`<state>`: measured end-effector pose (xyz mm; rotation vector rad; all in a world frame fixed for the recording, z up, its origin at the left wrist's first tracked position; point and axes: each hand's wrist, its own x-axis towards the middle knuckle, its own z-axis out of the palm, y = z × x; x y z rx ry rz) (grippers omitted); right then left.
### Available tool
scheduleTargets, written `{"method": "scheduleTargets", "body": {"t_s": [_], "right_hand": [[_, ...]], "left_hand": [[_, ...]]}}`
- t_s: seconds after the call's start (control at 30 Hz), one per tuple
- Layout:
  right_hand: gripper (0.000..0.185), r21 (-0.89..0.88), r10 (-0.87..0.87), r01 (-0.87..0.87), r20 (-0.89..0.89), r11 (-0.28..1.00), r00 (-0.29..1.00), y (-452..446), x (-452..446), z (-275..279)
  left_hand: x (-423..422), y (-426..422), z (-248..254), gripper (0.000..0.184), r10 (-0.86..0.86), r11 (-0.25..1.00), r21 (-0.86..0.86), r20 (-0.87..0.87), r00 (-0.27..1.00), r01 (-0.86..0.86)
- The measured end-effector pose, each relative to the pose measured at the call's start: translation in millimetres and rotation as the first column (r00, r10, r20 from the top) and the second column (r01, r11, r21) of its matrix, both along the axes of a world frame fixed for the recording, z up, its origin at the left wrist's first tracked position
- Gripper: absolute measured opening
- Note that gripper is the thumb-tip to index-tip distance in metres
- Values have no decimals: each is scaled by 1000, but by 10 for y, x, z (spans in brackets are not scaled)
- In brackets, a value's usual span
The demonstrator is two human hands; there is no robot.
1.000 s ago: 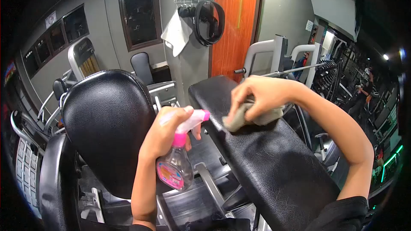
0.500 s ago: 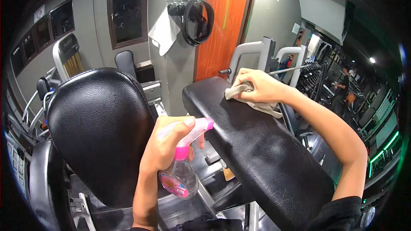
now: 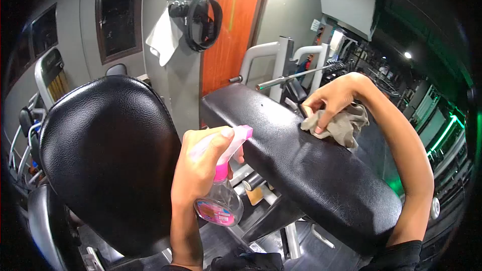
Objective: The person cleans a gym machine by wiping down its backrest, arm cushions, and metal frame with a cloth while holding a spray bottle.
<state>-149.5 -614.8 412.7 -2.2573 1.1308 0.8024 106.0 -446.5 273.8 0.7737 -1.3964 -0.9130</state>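
Observation:
My left hand (image 3: pixel 201 163) is wrapped round the neck of a clear spray bottle (image 3: pixel 221 203) with a pink and white trigger head, its nozzle pointing right, beside the long black padded bench (image 3: pixel 286 145). Fingers pinched, my right hand (image 3: pixel 334 100) holds a crumpled grey-beige cloth (image 3: pixel 341 125) at the bench's right edge. Part of the cloth rests on the padding and part hangs past the edge. Shiny highlights show on the upper part of the bench.
A large black backrest (image 3: pixel 110 160) stands at the left. Behind the bench are a metal bar (image 3: pixel 296 76) and grey machine frames. A white towel (image 3: pixel 164 37) and a black belt (image 3: pixel 203 24) hang on the wall beside an orange door (image 3: pixel 231 30).
My right hand has moved the cloth across the bench, lately from its far part to the right edge. The view has turned right. My left hand still holds the bottle.

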Motion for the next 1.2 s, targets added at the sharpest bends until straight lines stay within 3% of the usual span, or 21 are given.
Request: {"method": "scheduleTargets", "body": {"t_s": [0.07, 0.1, 0.17, 0.2, 0.23, 0.37, 0.43, 0.5, 0.67, 0.77, 0.83, 0.87, 0.93, 1.03, 1.2], "right_hand": [[28, -86, 11, -5, 68, 996, 998, 8, 8, -29], [28, -254, 155, -128, 88, 959, 984, -15, 5, -48], [28, -372, 259, -153, 254, 915, 932, -7, 29, -110], [25, -321, 199, -84, 344, 943, 918, 15, 47, -169], [25, -472, 333, -142, 352, 870, 875, -36, 34, -268], [17, -693, 334, 99, 462, 714, 822, 210, 157, -580], [21, -770, 393, 150, 470, 620, 790, 280, 149, -697], [25, -759, 355, 202, 499, 619, 791, 375, 121, -693], [26, -630, 269, 75, 432, 773, 861, 894, -28, -446], [26, -538, 156, 68, 359, 840, 920, 1218, -199, -358], [25, -606, 169, 64, 321, 793, 932, 1279, -192, -436], [25, -697, 243, 99, 375, 710, 894, 1259, -178, -533], [22, -812, 341, 166, 408, 559, 847, 1146, -95, -666], [20, -839, 428, 236, 468, 491, 773, 883, 181, -830], [22, -797, 470, 152, 485, 584, 737, 708, 397, -814]], "left_hand": [[-17, 1, -3, 41, 13, 1000, 22, -34, 999, -12], [-21, -9, -12, 41, 1, 1000, 21, -40, 999, 0], [-32, -21, -42, 40, 32, 999, -40, -38, 999, -34], [-41, -24, -51, 40, 18, 999, -39, -43, 999, -20], [-53, -30, -52, 45, 52, 997, -65, -13, 999, -52], [-79, -14, -70, 48, 88, 992, -89, -5, 996, -88], [-97, 35, -59, 42, 78, 996, -42, -109, 991, -83], [-108, 19, -103, 41, 88, 986, -127, -134, 987, -105], [-160, -46, -151, 40, 225, 955, -179, -74, 972, -235], [-144, -16, -154, 40, 155, 970, -174, -109, 982, -172], [-135, -42, -189, 44, 163, 958, -227, -82, 983, -177], [-132, -49, -203, 49, 171, 944, -276, -55, 984, -180], [-127, -31, -185, 44, 145, 955, -249, -87, 986, -162], [-137, -10, -154, 41, 119, 968, -209, -111, 987, -140], [-124, 3, -142, 41, 126, 974, -173, -107, 986, -143]]}}
